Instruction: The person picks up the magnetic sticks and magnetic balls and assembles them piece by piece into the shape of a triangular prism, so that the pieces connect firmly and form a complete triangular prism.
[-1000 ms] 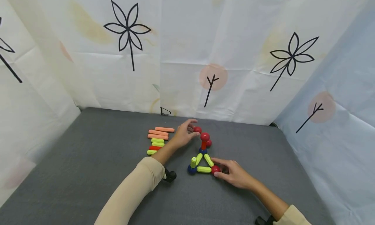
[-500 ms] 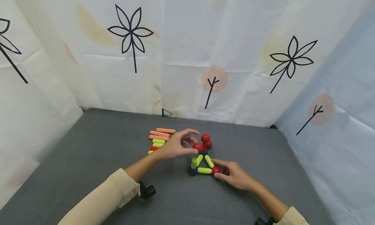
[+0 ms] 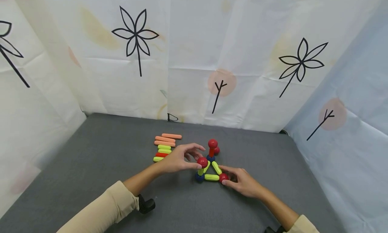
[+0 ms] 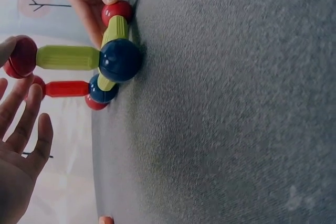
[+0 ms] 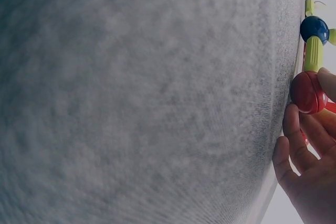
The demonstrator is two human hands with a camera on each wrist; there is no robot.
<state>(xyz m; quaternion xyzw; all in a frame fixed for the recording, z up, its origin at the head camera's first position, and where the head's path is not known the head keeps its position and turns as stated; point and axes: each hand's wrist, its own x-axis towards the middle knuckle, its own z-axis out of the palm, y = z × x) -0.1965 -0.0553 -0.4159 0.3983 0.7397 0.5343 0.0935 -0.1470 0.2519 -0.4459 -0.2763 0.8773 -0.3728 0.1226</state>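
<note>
A triangle of yellow-green rods [image 3: 212, 177] and balls lies on the grey table. At its front left corner is a blue ball [image 4: 121, 60] with a yellow-green rod [image 4: 68, 57] standing upright on it. My left hand [image 3: 182, 159] pinches a red ball [image 3: 202, 162] at that rod's top end. Thumb and fingers of my right hand [image 3: 245, 183] hold the red ball [image 3: 223, 177] at the right corner. From the back blue ball [image 3: 210, 158] rises a red rod [image 3: 211, 152], topped by another red ball [image 3: 213, 143].
One more red ball [image 3: 216, 150] sits just behind the red upright. Left of the triangle several loose rods lie in a row: orange ones [image 3: 165, 139], yellow-green ones [image 3: 164, 147] and a red one [image 3: 162, 155]. A patterned cloth [image 3: 188, 88] hangs behind the grey table [image 3: 100, 152].
My left hand has picked up the red ball from the back and brought it forward onto the top of the front left upright rod. My right hand stays at the right corner ball.
</note>
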